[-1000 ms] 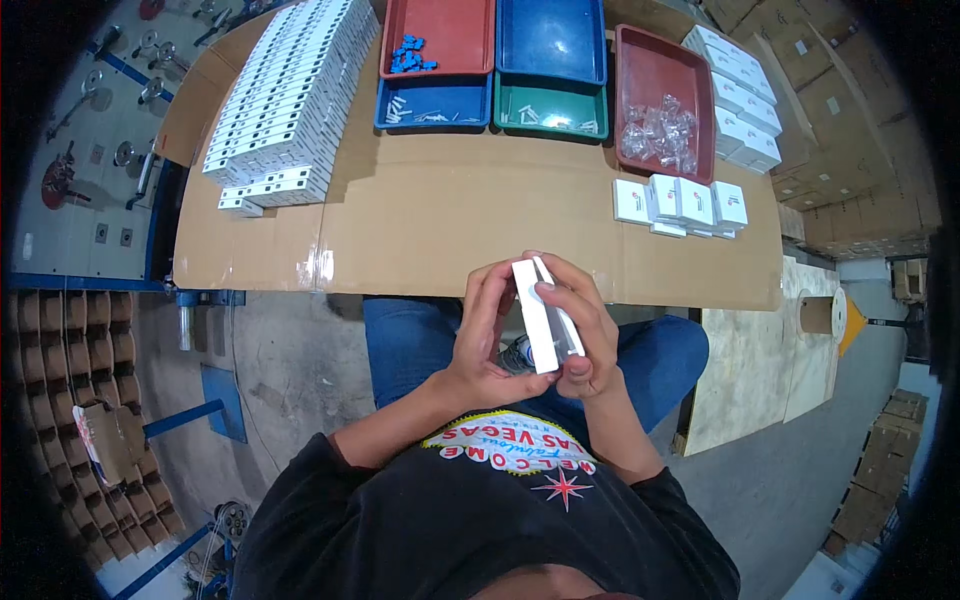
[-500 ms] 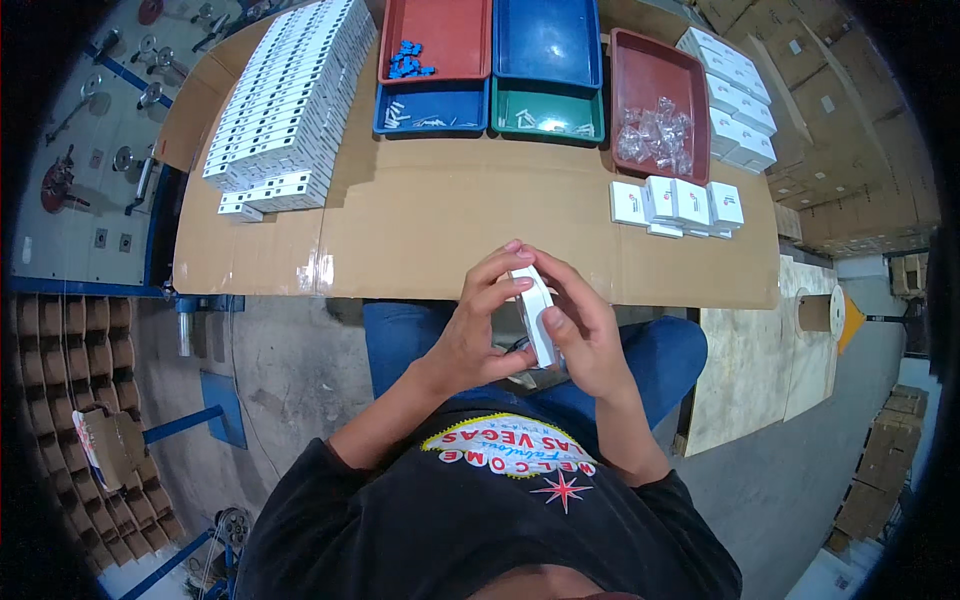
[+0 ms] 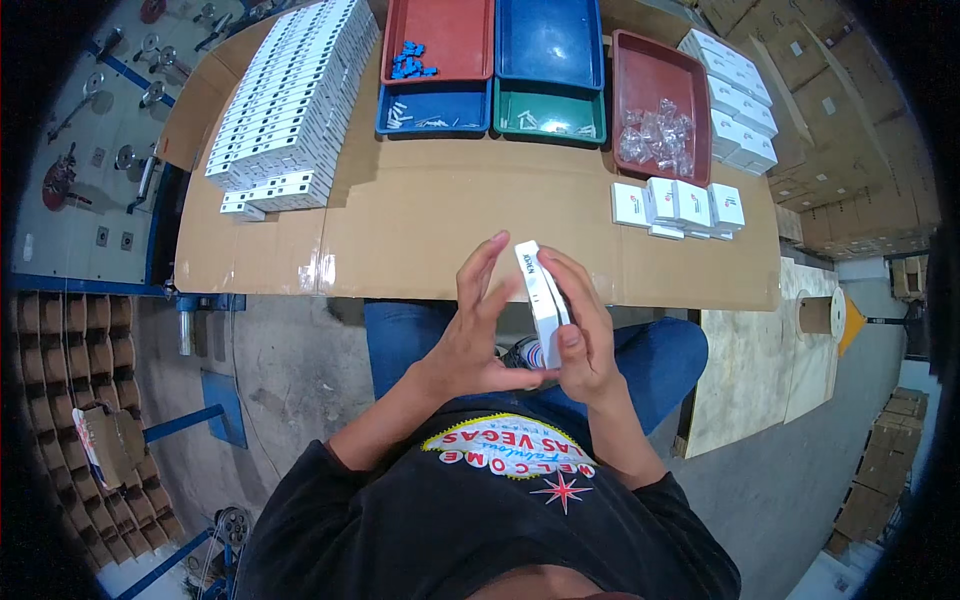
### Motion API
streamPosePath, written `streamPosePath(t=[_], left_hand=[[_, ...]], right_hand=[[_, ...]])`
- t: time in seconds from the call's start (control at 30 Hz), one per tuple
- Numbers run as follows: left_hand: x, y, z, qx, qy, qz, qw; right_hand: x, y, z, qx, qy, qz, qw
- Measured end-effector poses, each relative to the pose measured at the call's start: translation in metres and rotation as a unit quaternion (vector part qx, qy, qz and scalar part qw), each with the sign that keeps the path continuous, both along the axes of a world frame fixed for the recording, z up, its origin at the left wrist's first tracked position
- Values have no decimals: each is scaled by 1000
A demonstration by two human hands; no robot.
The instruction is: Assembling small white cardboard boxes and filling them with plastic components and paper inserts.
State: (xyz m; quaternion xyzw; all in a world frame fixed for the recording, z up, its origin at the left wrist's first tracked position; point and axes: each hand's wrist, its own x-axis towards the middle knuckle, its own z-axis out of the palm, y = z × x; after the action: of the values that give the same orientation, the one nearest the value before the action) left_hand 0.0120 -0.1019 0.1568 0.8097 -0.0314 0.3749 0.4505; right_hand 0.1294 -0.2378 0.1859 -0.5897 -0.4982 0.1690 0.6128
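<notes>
A small white cardboard box (image 3: 541,305) stands on end in front of my lap, its narrow printed side toward me. My right hand (image 3: 592,350) is closed around it from the right, the thumb on the near face and the fingers behind. To its left, my left hand (image 3: 465,340) is open with spread fingers. Its thumb reaches the box's lower end; whether it touches cannot be told. A few similar white boxes (image 3: 690,203) sit in a small group at the right of the cardboard-covered table (image 3: 450,220).
Tall stacks of white boxes (image 3: 290,100) stand at the table's left, with more white boxes (image 3: 742,140) at the far right. Trays hold blue pieces (image 3: 410,62), white pieces in a blue tray (image 3: 435,132) and a green tray (image 3: 550,135), and clear plastic bags (image 3: 655,135) in a red tray (image 3: 655,60).
My left fingers have come off the box and spread apart to the left. The box stays in my right hand, slightly turned, with more of its printed side showing.
</notes>
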Motion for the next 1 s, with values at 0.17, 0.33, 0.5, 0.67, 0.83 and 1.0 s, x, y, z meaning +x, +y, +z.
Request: streamPosePath(t=[0.17,0.33,0.5,0.67,0.83,1.0], left_hand=[[-10,-2,-1,-104,122,-76,984],[-13,-7,-7,-248,122,-107,955],[-16,-16,-8,-275,74,-120,951],[-20,-26,-7,-320,69,-110,939],[-25,-25,-2,-302,54,-112,945],[-25,-20,-1,-394,47,-129,909]], right_hand=[[4,-1,-6,14,-56,-1,998],[5,2,-4,26,-81,23,996],[5,4,-10,42,-128,6,991],[5,1,-9,67,-103,27,992],[3,-4,-3,78,6,45,996],[-8,-4,-5,47,79,-8,996]])
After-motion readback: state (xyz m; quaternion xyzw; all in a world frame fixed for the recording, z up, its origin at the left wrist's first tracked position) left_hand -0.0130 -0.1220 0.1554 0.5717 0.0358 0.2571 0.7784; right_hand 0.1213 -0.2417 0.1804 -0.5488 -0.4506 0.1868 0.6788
